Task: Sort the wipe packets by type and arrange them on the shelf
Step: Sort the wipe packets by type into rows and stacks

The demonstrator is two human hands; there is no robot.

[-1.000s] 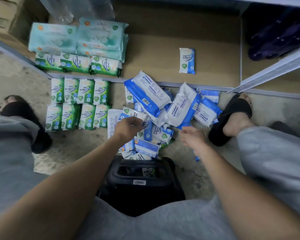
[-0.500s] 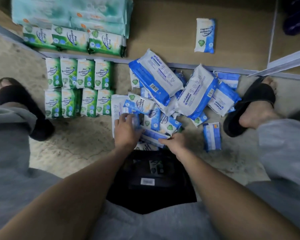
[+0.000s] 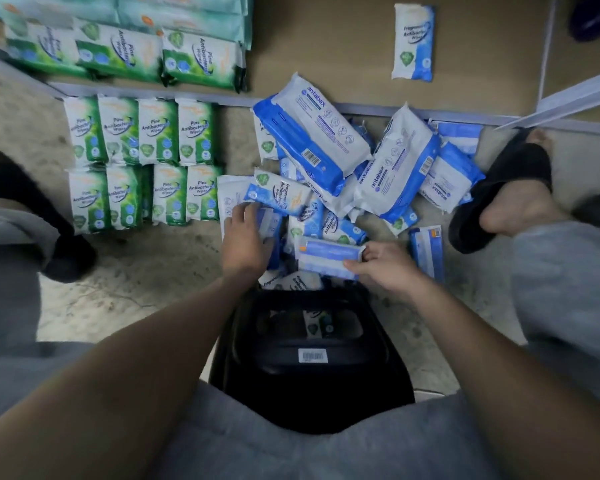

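Note:
A loose pile of blue and white wipe packets (image 3: 329, 147) lies on the floor before the low shelf (image 3: 309, 53). My right hand (image 3: 385, 265) pinches one end of a small blue packet (image 3: 326, 259) at the pile's near edge. My left hand (image 3: 245, 242) grips another small blue packet (image 3: 271, 233) on the pile's left side. Green pine packets (image 3: 139, 161) stand in two tidy rows on the floor to the left. More green packets (image 3: 125, 53) sit on the shelf's left end. A single small blue packet (image 3: 413, 43) lies on the shelf board.
A black stool (image 3: 309, 362) sits between my knees, just behind the pile. My feet in black slippers (image 3: 499, 192) flank the pile, the right one touching it. A pale metal shelf rail (image 3: 575, 95) crosses the upper right. A loose blue packet (image 3: 426, 251) lies by the right foot.
The camera has dipped closer to the pile. My right hand has lifted a small blue packet at the near edge. My left hand has shifted slightly onto a packet on the pile's left.

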